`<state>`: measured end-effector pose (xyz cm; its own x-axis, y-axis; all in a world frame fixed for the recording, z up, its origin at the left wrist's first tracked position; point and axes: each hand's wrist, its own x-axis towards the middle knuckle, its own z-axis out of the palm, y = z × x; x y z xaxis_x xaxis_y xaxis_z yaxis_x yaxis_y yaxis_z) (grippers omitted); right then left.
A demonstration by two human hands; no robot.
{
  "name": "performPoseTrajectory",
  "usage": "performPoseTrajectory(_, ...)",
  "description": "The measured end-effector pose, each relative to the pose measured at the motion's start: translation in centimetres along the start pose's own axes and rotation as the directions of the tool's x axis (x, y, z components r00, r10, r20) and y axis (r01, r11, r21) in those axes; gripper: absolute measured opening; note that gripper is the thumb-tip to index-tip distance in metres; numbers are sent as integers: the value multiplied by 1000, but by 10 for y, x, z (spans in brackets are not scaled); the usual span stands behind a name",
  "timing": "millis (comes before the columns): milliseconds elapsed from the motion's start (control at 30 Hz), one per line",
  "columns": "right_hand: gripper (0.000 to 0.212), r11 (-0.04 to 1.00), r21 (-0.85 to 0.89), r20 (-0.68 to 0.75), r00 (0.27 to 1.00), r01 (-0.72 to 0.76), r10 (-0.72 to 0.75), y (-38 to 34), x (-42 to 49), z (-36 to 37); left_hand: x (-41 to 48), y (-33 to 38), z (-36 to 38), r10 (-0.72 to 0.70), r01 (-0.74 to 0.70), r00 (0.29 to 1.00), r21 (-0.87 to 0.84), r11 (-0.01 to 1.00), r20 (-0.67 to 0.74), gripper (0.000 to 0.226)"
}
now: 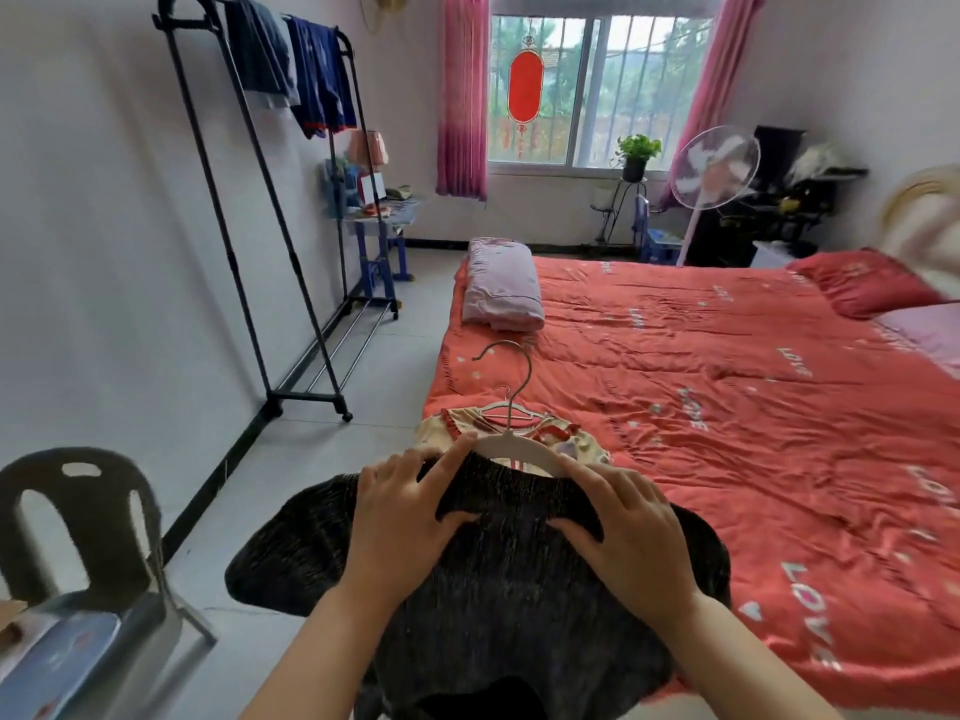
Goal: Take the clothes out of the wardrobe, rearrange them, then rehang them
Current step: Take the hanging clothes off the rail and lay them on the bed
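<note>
1. Left hand and right hand both pinch the neckline of the dark top, right under them.
2. Looks soft and floppy, so I'd grab the shoulders beside the white hanger.

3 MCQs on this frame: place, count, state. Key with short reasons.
1. Where does the folded pink quilt lie? A windowsill B bed C floor
2. How many garments hang on the clothes rack? A none B two C five
3. The dark garment is: A hung on the rack B folded small C spread out with a white hanger at its neck
Key: B, it sits on the red-covered bed; B, one grey garment, one navy garment; C, left hand and right hand pinch its collar over that hanger.
</note>
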<state>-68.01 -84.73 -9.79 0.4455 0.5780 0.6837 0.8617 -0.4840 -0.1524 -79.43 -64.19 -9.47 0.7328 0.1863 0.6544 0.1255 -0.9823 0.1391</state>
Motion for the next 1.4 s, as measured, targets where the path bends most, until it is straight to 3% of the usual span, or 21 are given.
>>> performPoseTrajectory(333, 51, 989, -135, 25, 997, -66, 70, 61, 62, 103, 75, -70, 122, 18, -9, 998, -161, 987, 56, 92)
performPoseTrajectory(733, 54, 980, -140, 158, 974, -139, 161, 147, 120, 200, 146, -116, 238, -4, 38, 977, -157, 987, 215, 96)
performPoseTrajectory(867, 73, 985, -77, 248, 954, -153, 168, 186, 146, 242, 176, -130, 286, -45, 86, 952, -125, 988, 302, 96)
performPoseTrajectory(1133, 85, 981, -13, 432, 884, -192, 178, 269, 171, 342, 215, -153, 393, -101, 132, 927, -62, 989, 361, 99)
performPoseTrajectory(1300, 87, 976, -13, 535, 823, -217, 190, 311, 172, 401, 224, -169, 460, -162, 177, 854, 16, 984, 494, 102)
performPoseTrajectory(1400, 91, 968, -58, 615, 755, -244, 227, 327, 172, 432, 228, -171, 491, -261, 237, 720, 126, 963, 643, 99)
